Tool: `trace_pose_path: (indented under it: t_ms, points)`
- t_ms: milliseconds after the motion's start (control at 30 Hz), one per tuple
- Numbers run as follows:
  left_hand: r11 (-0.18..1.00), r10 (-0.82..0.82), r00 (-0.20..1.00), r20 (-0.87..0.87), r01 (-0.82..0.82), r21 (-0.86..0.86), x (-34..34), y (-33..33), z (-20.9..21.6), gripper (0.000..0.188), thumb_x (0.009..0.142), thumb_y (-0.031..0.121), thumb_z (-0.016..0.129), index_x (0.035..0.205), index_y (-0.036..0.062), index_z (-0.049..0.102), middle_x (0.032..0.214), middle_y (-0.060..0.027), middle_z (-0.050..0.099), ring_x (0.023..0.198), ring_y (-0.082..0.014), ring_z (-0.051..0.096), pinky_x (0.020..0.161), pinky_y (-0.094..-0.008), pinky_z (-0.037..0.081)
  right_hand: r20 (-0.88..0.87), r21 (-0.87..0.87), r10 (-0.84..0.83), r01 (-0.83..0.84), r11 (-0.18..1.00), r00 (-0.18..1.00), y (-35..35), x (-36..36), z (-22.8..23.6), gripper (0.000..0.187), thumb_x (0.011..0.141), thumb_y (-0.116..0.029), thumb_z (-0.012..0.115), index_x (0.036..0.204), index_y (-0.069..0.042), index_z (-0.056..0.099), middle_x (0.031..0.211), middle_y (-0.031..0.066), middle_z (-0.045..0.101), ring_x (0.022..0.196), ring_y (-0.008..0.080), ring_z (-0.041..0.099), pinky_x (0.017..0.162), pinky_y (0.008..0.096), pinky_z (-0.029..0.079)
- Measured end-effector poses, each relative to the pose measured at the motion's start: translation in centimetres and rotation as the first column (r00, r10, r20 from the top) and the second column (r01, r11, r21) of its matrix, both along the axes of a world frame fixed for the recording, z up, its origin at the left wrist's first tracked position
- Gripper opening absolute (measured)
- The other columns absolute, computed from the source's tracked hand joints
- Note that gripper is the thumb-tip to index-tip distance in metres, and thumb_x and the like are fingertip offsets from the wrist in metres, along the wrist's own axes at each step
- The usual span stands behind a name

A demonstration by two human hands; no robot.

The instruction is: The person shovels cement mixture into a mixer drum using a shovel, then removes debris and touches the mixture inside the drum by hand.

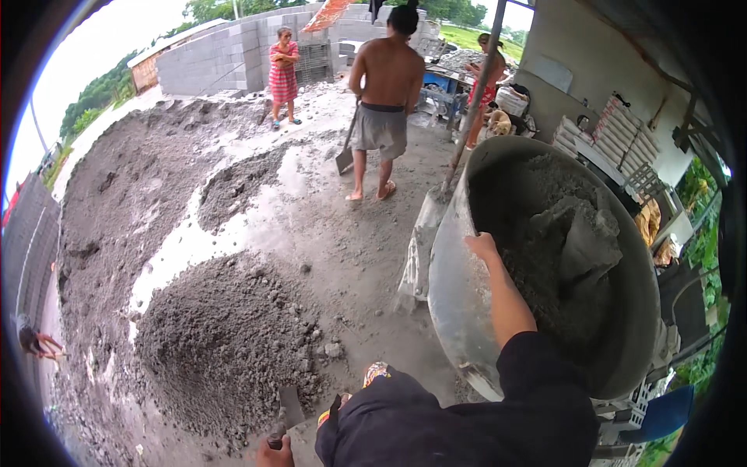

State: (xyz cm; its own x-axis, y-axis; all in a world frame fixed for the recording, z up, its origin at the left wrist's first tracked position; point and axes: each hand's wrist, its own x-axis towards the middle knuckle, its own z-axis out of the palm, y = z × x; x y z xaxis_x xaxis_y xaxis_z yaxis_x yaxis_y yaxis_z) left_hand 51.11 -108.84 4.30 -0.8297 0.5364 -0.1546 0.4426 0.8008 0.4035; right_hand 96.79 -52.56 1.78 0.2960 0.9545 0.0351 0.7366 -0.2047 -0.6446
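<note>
My right hand (484,246) grips the near-left rim of a large round grey metal mixing drum (459,288), with the fingers hooked over the edge. Inside the drum lies a lumpy grey mix (560,241), piled against its walls. Low in the view, my left hand (275,453) is closed round the dark handle end of a shovel, whose flat grey blade (291,406) points down at the edge of a dark, crumbly heap (226,342). Most of the shovel's handle is foreshortened.
A shirtless person (389,86) stands ahead with another shovel (345,158). Two more people (284,66) (484,78) stand farther back, and one crouches at far left (37,341). A metal post (475,97) rises beside the drum. Stacked blocks (210,62) and sacks (622,132) stand behind.
</note>
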Motion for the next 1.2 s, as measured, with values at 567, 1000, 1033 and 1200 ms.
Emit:
trace_pose_path:
  t_ms: [567,1000,1033,1200]
  points:
    - [0.989,-0.074,0.8,0.595,0.134,-0.058,8.1,-10.3,-7.0,0.045,0.079,0.031,0.068,0.114,0.0054,0.057,0.091,-0.0211,0.064,0.087,-0.0371,0.063,0.074,-0.0442,0.049,-0.02,0.014,0.11,-0.11,0.994,0.994,1.3,1.5,-1.4,0.041,0.071,-0.025,0.07,0.094,0.009,0.065,0.078,0.0148,0.065,0.07,0.0223,0.062,0.064,0.0359,0.047]
    - [0.814,-0.367,0.716,0.594,0.556,-0.169,2.8,-8.8,-1.6,0.048,0.07,0.03,0.072,0.108,0.0053,0.057,0.09,-0.0184,0.067,0.082,-0.0366,0.064,0.071,-0.0453,0.05,-0.131,0.086,0.266,-0.257,0.963,0.955,3.7,2.3,-4.0,0.034,0.075,-0.027,0.064,0.086,0.005,0.067,0.069,0.0037,0.061,0.063,0.0136,0.052,0.058,0.0331,0.043]
    - [0.772,-0.391,0.687,0.613,0.607,-0.188,1.5,-7.5,-1.4,0.05,0.072,0.029,0.066,0.113,0.0061,0.049,0.092,-0.019,0.066,0.086,-0.0382,0.064,0.072,-0.0469,0.05,-0.19,0.03,0.238,-0.236,0.971,0.953,4.4,5.7,-4.4,0.036,0.076,-0.024,0.063,0.093,0.008,0.066,0.074,0.0053,0.063,0.067,0.0154,0.055,0.063,0.0337,0.045]
    - [0.793,-0.392,0.76,0.519,0.565,-0.229,-3.6,-4.0,-1.2,0.048,0.061,0.029,0.071,0.106,0.0151,0.061,0.091,-0.0155,0.066,0.088,-0.0362,0.063,0.074,-0.045,0.05,-0.067,0.022,0.269,-0.268,0.963,0.961,7.0,8.1,-6.3,0.05,0.078,-0.03,0.064,0.101,0.015,0.061,0.098,0.0189,0.066,0.09,0.0255,0.06,0.082,0.0372,0.045]
